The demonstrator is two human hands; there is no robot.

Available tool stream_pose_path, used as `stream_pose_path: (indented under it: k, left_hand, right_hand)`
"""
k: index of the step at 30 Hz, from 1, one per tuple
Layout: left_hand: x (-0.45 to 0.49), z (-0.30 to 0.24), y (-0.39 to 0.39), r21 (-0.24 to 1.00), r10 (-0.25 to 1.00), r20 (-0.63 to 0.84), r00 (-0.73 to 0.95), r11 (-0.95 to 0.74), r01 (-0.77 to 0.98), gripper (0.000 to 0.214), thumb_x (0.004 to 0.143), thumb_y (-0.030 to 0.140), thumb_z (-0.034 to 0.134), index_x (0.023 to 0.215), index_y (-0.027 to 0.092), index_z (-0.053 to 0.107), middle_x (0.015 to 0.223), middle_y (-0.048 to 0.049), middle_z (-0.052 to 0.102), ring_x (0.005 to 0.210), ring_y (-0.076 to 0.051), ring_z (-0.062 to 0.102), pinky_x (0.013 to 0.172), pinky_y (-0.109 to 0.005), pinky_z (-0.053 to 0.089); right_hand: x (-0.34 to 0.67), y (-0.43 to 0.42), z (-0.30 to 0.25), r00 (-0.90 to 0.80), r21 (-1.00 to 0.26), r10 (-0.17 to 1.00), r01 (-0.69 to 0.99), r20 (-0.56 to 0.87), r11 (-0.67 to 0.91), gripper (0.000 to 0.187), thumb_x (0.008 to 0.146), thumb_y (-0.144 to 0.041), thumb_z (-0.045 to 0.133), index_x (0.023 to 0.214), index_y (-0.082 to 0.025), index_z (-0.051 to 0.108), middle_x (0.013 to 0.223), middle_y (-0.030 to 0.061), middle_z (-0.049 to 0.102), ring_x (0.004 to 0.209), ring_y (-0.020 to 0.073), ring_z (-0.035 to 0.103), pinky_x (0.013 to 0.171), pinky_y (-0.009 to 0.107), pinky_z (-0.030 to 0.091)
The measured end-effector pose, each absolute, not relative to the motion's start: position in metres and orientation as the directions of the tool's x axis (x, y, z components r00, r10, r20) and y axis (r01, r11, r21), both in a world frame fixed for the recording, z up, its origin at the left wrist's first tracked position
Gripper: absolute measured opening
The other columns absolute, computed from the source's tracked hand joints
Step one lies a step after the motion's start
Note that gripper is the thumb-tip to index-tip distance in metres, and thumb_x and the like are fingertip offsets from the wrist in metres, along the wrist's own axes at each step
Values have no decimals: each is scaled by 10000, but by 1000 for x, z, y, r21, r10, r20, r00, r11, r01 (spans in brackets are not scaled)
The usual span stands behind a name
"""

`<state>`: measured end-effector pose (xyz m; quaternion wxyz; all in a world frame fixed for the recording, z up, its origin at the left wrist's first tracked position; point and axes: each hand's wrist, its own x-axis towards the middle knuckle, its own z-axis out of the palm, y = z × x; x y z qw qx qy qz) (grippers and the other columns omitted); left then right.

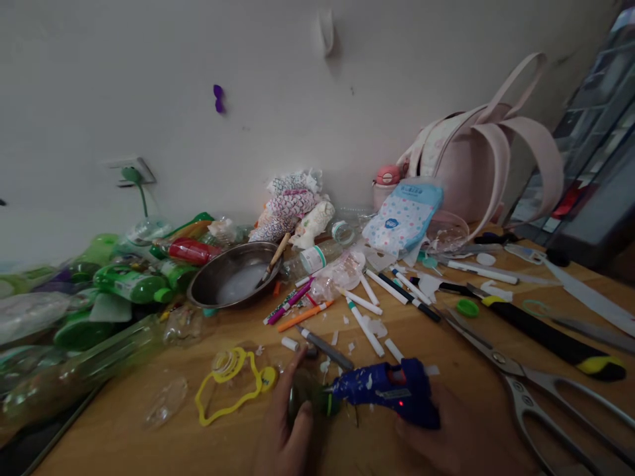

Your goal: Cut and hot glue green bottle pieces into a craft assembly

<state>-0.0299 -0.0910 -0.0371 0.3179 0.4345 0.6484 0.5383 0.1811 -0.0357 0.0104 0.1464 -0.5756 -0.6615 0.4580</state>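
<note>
My right hand (431,426) is wrapped round the handle of a blue hot glue gun (381,391), which has a small red light lit on its side. The gun's nozzle points left and sits close to a dark green piece of plastic bottle (317,398); whether it touches cannot be made out. Around that bottle piece curl the fingers of my left hand (288,423), hiding part of it. Left of this hand lies a yellow plastic ring handle (228,406) with a clear bottle neck. Grey and white markers (327,347) lie just beyond both hands.
Large scissors (516,377) and a black-yellow cutter (550,334) lie at right. A metal bowl (233,274) holding a brush stands behind. Plastic bottles (129,283) pile up at left. A pink backpack (461,165) leans by the wall. Scraps and several markers cover the middle.
</note>
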Motion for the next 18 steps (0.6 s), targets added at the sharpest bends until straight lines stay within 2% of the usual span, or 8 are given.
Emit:
stream_pose_path:
  k: [4,10,18]
  left_hand:
    - [-32,-36,-91,973,924,15,-383,74,216,439,848,313,489,1266,218,581,1381,-49,562,1371,-241,379,1162,-404,222]
    - [-34,-30,-91,974,924,38,-381,51,221,429,823,301,537,1243,238,604,1332,-53,606,1356,-267,401,1159,-452,221]
    - [-32,-34,-91,972,918,45,-393,52,231,406,848,306,500,1234,239,606,1342,-51,599,1353,-258,408,1156,-451,233]
  right_hand:
    - [179,-35,14,-294,-752,888,653,-354,-83,175,704,-246,583,759,-199,742,734,28,745,726,223,673,594,238,464]
    - [181,-38,15,-301,-776,901,627,-311,-59,252,690,-185,595,888,-203,748,803,27,742,741,210,676,628,235,474]
    - [179,-35,21,-339,-778,872,625,-352,-71,201,731,-183,578,827,-202,754,775,18,758,744,215,678,606,229,466]
